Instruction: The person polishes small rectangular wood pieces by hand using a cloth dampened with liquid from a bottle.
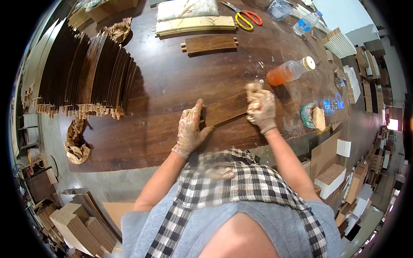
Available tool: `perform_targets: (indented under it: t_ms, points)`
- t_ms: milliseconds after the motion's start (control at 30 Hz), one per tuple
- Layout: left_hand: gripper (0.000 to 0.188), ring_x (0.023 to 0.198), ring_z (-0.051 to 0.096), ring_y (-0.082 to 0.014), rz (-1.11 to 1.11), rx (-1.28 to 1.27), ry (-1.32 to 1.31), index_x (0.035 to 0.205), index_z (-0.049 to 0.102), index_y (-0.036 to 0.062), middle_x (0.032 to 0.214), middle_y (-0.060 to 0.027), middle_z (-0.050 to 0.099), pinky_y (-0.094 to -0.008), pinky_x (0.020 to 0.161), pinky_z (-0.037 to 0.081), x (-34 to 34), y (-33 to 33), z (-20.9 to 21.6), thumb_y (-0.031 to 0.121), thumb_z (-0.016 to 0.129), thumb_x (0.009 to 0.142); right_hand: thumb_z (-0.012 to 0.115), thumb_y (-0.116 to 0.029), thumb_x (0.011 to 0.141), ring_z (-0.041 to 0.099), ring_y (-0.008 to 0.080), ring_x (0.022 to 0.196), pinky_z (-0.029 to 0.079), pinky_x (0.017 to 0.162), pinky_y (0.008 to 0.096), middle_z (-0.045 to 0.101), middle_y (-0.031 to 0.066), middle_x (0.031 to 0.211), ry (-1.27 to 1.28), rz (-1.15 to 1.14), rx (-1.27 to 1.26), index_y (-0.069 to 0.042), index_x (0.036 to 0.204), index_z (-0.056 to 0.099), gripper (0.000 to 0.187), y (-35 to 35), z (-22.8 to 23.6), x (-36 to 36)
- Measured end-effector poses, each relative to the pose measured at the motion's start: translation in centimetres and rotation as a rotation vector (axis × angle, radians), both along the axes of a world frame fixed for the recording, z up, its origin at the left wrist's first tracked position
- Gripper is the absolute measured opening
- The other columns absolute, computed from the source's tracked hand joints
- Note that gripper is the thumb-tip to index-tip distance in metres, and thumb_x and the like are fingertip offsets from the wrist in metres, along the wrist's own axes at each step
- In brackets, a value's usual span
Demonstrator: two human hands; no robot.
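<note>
- Brown board (227,110) lies on the bench (163,81) between left hand (189,132) and right hand (262,108), long axis slanting away rightward.
- Left fingers spread at its left end.
- Right fingers clench a blurred wad (254,88), right end.

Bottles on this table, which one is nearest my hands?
The pale-capped clear bottle of orange liquid, just beyond your gloved right hand; the other bottles are farther away.

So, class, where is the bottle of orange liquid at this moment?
In the head view, the bottle is on the table, right of centre, just beyond the gloved right hand and slightly to its right.
</note>
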State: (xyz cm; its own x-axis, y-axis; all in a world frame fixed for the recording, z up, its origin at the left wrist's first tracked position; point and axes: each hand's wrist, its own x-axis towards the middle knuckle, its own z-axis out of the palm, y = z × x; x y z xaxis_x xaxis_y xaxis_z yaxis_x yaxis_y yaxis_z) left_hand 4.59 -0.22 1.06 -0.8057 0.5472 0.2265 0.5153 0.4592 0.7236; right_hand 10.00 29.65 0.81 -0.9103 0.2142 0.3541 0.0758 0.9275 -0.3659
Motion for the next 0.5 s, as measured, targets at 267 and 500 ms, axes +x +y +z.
perform_targets:
  t_ms: [267, 500]
  points:
    - [0.061, 0.122, 0.056, -0.038, -0.044, -0.021, 0.052, 0.126, 0.064, 0.0097, 0.141, -0.0166, 0.057, -0.0477, 0.106, 0.047, -0.7, 0.3, 0.9, 0.009, 0.086, 0.069, 0.077, -0.014, 0.082, 0.065, 0.0213, 0.074, 0.051, 0.068, 0.035, 0.067, 0.0064, 0.081, -0.074, -0.219, -0.776, -0.006, 0.079, 0.065, 0.014, -1.4, 1.0, 7.5]
    - [0.045, 0.119, 0.059, -0.0373, 0.002, 0.069, 0.091, 0.115, 0.068, 0.0057, 0.13, -0.0173, 0.061, -0.0461, 0.101, 0.051, -0.6, 0.0, -0.2, 0.006, 0.085, 0.073, 0.079, -0.011, 0.089, 0.062, 0.0112, 0.06, 0.052, 0.057, 0.0286, 0.067, 0.002, 0.068, 0.015, -0.517, -1.125, -0.005, 0.081, 0.064, 0.018, 4.9, 4.9, 15.3]
